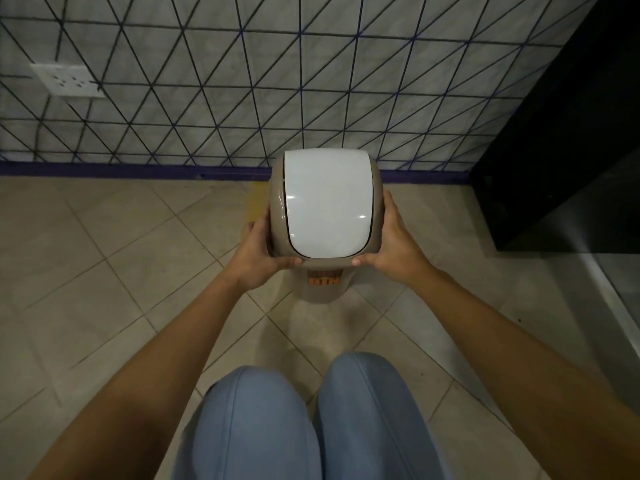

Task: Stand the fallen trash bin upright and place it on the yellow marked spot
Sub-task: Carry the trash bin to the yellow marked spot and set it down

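A beige trash bin (327,209) with a white swing lid stands upright near the wall, seen from above. An orange label shows on its front below the lid. My left hand (258,252) grips the lid rim on the left side, thumb on the front edge. My right hand (391,245) grips the right side the same way. A strip of the yellow marked spot (258,202) shows on the floor just left of the bin; the rest is hidden under the bin.
A tiled wall (207,98) with a dark triangle pattern and a white socket (65,80) rises behind the bin. A black cabinet (568,150) stands at the right. Beige floor tiles (104,265) spread around. My knees in blue trousers (304,420) are at the bottom.
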A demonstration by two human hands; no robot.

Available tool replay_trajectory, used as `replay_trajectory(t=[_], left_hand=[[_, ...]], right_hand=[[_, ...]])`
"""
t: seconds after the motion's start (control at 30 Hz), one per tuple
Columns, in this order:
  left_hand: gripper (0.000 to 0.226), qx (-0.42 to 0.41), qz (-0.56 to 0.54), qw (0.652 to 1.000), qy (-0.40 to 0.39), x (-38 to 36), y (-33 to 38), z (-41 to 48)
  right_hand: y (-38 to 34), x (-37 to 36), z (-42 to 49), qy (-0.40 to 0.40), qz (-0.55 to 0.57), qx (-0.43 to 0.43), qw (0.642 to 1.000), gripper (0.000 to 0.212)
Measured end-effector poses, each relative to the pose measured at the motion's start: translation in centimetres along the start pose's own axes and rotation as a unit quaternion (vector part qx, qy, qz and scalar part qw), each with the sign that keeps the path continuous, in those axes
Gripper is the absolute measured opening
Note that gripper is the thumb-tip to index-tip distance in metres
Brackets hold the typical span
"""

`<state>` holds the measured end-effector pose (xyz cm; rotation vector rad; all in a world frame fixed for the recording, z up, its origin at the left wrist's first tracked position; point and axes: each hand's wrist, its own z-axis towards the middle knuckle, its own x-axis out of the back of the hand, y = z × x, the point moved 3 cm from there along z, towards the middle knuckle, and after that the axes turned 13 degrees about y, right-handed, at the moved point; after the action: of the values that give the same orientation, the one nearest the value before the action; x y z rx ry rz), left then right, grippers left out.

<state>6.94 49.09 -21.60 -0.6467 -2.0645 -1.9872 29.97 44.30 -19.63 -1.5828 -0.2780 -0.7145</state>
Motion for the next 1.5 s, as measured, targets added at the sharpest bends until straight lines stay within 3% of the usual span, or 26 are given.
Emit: replay_trajectory(t=[0.2,0.5,0.67,1.5], left_hand=[[0.107,0.000,0.017,1.000,0.026,-0.5,0.1,0.9],[0.100,-0.010,-0.007,1.000,0.027,-0.7,0.7,2.0],[0.093,-0.035,0.037,0.996,0.070,-1.2,1.1,3.0],[0.097,0.015,0.054,0.998,0.010,-0.1,0.6,9.6]], right_hand=[[0.0,-0.7,0.5,0.036,-0.009,0.004,0.999,0.127],[-0.2,-0.8,2.1,0.044,-0.032,-0.011,0.998,0.131],[-0.5,-0.7,3.2,0.057,-0.034,-0.016,0.998,0.129],[-1.7,-1.9,9.5,0.045,-0.072,-0.037,0.996,0.126]])
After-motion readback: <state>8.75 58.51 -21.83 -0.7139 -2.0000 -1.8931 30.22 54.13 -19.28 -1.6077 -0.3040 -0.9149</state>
